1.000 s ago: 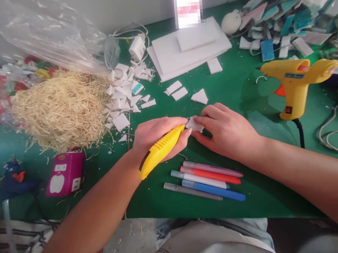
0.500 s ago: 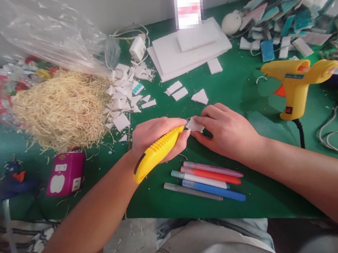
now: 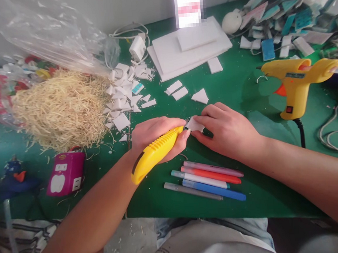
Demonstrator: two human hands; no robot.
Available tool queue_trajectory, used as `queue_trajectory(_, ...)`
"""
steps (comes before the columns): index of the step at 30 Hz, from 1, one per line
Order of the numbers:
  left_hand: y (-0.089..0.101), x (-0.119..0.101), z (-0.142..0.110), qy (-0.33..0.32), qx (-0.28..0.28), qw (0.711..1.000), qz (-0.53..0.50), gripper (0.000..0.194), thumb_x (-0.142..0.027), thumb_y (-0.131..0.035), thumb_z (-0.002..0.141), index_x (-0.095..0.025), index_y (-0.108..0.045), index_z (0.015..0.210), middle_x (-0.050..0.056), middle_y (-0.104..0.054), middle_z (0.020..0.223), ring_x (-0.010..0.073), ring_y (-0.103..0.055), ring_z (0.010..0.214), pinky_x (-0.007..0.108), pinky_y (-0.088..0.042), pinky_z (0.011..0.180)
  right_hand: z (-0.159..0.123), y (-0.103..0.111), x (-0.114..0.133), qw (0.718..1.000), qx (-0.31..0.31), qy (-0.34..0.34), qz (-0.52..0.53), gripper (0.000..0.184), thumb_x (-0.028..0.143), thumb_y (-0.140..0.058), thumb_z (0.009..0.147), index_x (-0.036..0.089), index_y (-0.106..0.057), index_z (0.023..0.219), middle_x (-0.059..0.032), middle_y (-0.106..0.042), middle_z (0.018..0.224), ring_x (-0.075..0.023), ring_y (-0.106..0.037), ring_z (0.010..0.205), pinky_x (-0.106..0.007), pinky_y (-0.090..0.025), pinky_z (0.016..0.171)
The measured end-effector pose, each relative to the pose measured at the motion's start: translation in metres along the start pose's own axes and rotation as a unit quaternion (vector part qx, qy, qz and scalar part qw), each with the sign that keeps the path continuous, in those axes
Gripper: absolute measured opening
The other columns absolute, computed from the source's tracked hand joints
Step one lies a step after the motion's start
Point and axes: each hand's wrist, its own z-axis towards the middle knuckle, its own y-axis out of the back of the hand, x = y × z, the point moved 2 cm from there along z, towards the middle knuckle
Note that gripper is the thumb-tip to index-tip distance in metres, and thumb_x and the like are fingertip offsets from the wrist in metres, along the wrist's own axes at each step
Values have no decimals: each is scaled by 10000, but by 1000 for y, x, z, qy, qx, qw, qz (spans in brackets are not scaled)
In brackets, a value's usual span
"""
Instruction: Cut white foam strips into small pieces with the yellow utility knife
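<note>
My left hand is wrapped round a yellow utility knife, whose tip meets a small white foam piece on the green mat. My right hand pinches and steadies that foam piece against the mat, fingers curled over it. The blade itself is hidden between the two hands. Several coloured marker pens lie just below my hands.
A yellow glue gun stands at the right with its cord. White foam sheets lie at the back, foam scraps beside a straw pile in a plastic bag. A magenta box sits left; cut blue-white pieces heap top right.
The knife's rear end has swung slightly down and left in my left hand. My right hand and the foam piece have stayed put.
</note>
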Motion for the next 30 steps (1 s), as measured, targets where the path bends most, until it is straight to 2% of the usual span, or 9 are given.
queue_trajectory(15, -4, 0, -1, 1, -1, 1000, -9, 103, -279, -649, 926, -216, -719, 885, -20, -801, 803, 128, -751, 656, 197, -622, 679, -1, 1, 1, 1000, 2, 4, 0, 260, 285, -578, 972, 101, -759, 945, -128, -662, 872, -239, -562, 816, -370, -521, 708)
queue_trajectory(22, -3, 3, -2, -44, 14, 999, -22, 98, -230, -629, 901, -196, -704, 849, -19, -767, 726, 104, -697, 577, 177, -582, 627, 0, 1, 0, 1000, 6, -3, 16, 249, 269, -575, 970, 105, -759, 938, -133, -658, 884, -239, -561, 820, -381, -514, 717)
queue_trajectory(25, 0, 3, -2, -33, 28, 999, -10, 126, -245, -620, 893, -198, -708, 817, -18, -762, 701, 111, -694, 559, 185, -584, 609, 1, 1, 0, 1000, 6, -5, 15, 237, 262, -580, 964, 111, -760, 936, -129, -657, 879, -241, -564, 827, -380, -513, 721)
queue_trajectory(30, 0, 1, -2, 4, 5, 1000, 11, 156, -294, -613, 917, -219, -745, 878, -12, -798, 772, 135, -744, 629, 200, -616, 664, 0, 2, 0, 1000, 12, -5, 12, 233, 275, -582, 965, 123, -755, 930, -130, -665, 890, -243, -561, 830, -379, -521, 729)
